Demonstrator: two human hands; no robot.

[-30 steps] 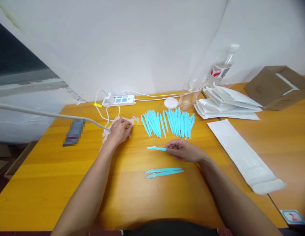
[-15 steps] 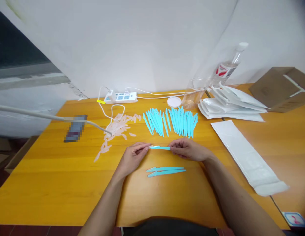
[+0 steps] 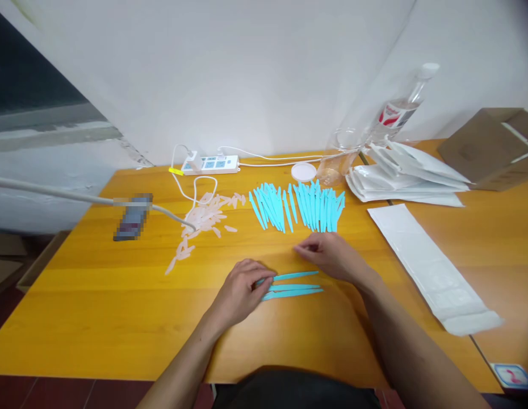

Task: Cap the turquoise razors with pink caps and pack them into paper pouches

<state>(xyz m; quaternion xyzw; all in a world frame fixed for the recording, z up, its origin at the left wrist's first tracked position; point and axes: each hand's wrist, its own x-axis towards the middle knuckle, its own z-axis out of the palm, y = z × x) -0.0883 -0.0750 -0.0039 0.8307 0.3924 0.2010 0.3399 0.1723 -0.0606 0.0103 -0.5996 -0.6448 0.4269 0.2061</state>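
On table (image 3: 97, 307), near the front edge: three blue sticks (image 3: 296, 285) lie side by side, pointing left-right.
Left hand (image 3: 242, 289): fingers pinched together on the left ends of the blue sticks.
Right hand (image 3: 330, 255): just behind the sticks' right ends, fingers loosely apart, nothing held.
Behind blue sticks: fanned row of blue pieces (image 3: 298, 205).
Behind-left of sticks: scatter of pale pink caps (image 3: 202, 221), power strip (image 3: 210, 164) further back.
Right of sticks: long white pouch (image 3: 426, 267); stacked pouches (image 3: 404, 182) and bottle (image 3: 400, 111) beyond.
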